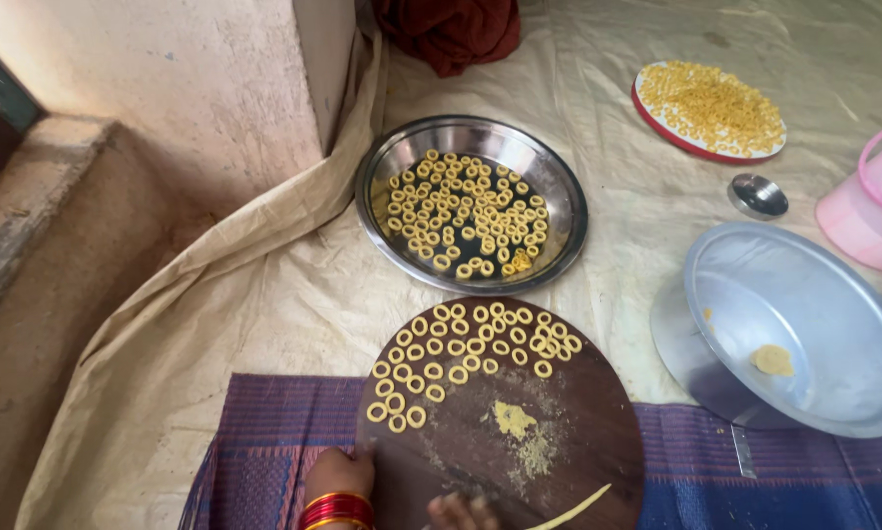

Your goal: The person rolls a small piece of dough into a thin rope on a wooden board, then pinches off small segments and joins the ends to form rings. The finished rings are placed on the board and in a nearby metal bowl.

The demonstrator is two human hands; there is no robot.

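Observation:
A round dark wooden board (569, 432) lies on a purple mat. Several small yellow dough rings (461, 353) sit on its far half, and crumbs of dough (513, 419) lie at its middle. My left hand (338, 476), with red bangles on the wrist, is curled against the board's near left edge. Only the fingertips of my right hand (456, 510) show at the bottom, resting on the board. A thin rolled dough strand (570, 508) lies just right of them. Whether the fingers touch it is hidden.
Beyond the board stands a steel plate (559, 186) holding several more rings. At right are a steel lid (833, 294) with a dough lump (773, 359), a small steel bowl (757, 194), a pink container (873, 201) and a red-rimmed plate (657, 118) of rings. A wall corner (215, 98) rises at left.

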